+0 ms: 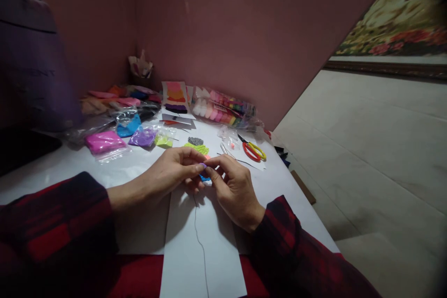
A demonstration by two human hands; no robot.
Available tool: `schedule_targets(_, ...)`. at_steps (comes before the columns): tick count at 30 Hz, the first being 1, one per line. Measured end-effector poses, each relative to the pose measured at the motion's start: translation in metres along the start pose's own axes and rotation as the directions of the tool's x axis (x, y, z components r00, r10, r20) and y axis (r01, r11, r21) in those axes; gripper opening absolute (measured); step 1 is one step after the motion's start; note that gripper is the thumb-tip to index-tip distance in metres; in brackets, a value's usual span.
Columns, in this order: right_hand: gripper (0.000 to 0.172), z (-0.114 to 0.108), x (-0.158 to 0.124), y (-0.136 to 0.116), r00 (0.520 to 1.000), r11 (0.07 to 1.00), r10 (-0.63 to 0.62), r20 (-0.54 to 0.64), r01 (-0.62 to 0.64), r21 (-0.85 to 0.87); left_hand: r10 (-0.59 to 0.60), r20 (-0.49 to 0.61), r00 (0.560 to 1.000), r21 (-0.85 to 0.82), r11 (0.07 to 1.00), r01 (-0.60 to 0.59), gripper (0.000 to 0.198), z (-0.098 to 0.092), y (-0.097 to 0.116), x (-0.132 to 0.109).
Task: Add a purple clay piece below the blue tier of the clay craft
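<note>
My left hand (pixel 174 170) and my right hand (pixel 233 186) meet over a white sheet (pixel 195 242) on the table, fingertips pinched together. Between them sits a small blue piece (pixel 205 178), with a bit of pink at the fingertips. A thin dark thread (pixel 199 237) hangs from the hands and trails down across the sheet toward me. Both hands are closed around the small piece; which hand holds the thread I cannot tell. A yellow-green felt scrap (pixel 197 148) and a grey scrap (pixel 195 140) lie just beyond the hands.
Red and yellow scissors (pixel 253 150) lie right of the hands. Bags of coloured material, pink (pixel 103 142), blue (pixel 128 126) and purple (pixel 142 137), lie at the left. A pack of coloured clay sticks (pixel 223 109) stands by the pink wall. The table edge (pixel 296 181) drops to the floor at the right.
</note>
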State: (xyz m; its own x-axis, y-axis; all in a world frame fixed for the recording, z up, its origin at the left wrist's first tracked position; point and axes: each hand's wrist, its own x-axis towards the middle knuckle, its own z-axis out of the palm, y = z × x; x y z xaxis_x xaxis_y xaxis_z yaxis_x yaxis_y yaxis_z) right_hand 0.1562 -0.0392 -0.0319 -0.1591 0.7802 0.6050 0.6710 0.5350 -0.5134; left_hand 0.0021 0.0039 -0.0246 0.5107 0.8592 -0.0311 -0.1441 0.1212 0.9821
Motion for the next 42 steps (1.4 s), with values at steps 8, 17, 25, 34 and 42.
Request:
schedule_targets(8,0.008,0.001,0.0005,0.0004,1.0,1.0,-0.004,-0.012,0.004,0.0,-0.009,0.01,1.0,0.016,1.0,0.009,0.017,-0.001,0.0008,0.001)
schedule_targets(17,0.009,0.0004,0.0001,-0.0004,1.0,1.0,0.014,-0.014,-0.014,-0.009,-0.033,-0.004,0.999,0.022,0.999,0.033,0.013,0.0,0.0021,-0.0006)
schedule_targets(25,0.009,0.0003,0.0005,-0.0014,1.0,1.0,0.015,-0.014,-0.016,-0.017,-0.029,-0.012,1.0,0.008,1.0,0.029,0.014,-0.0016,-0.0001,0.0005)
schedule_targets(34,0.009,0.0,0.0005,-0.0012,1.0,1.0,0.007,-0.005,-0.007,0.002,-0.044,-0.024,0.999,0.017,0.999,0.045,0.016,-0.0003,0.0009,-0.0003)
schedule_targets(42,0.009,0.0003,-0.0001,0.0,1.0,1.0,0.003,0.004,-0.003,-0.007,-0.053,-0.02,0.998,0.04,0.998,0.054,0.014,0.0005,0.0022,-0.0009)
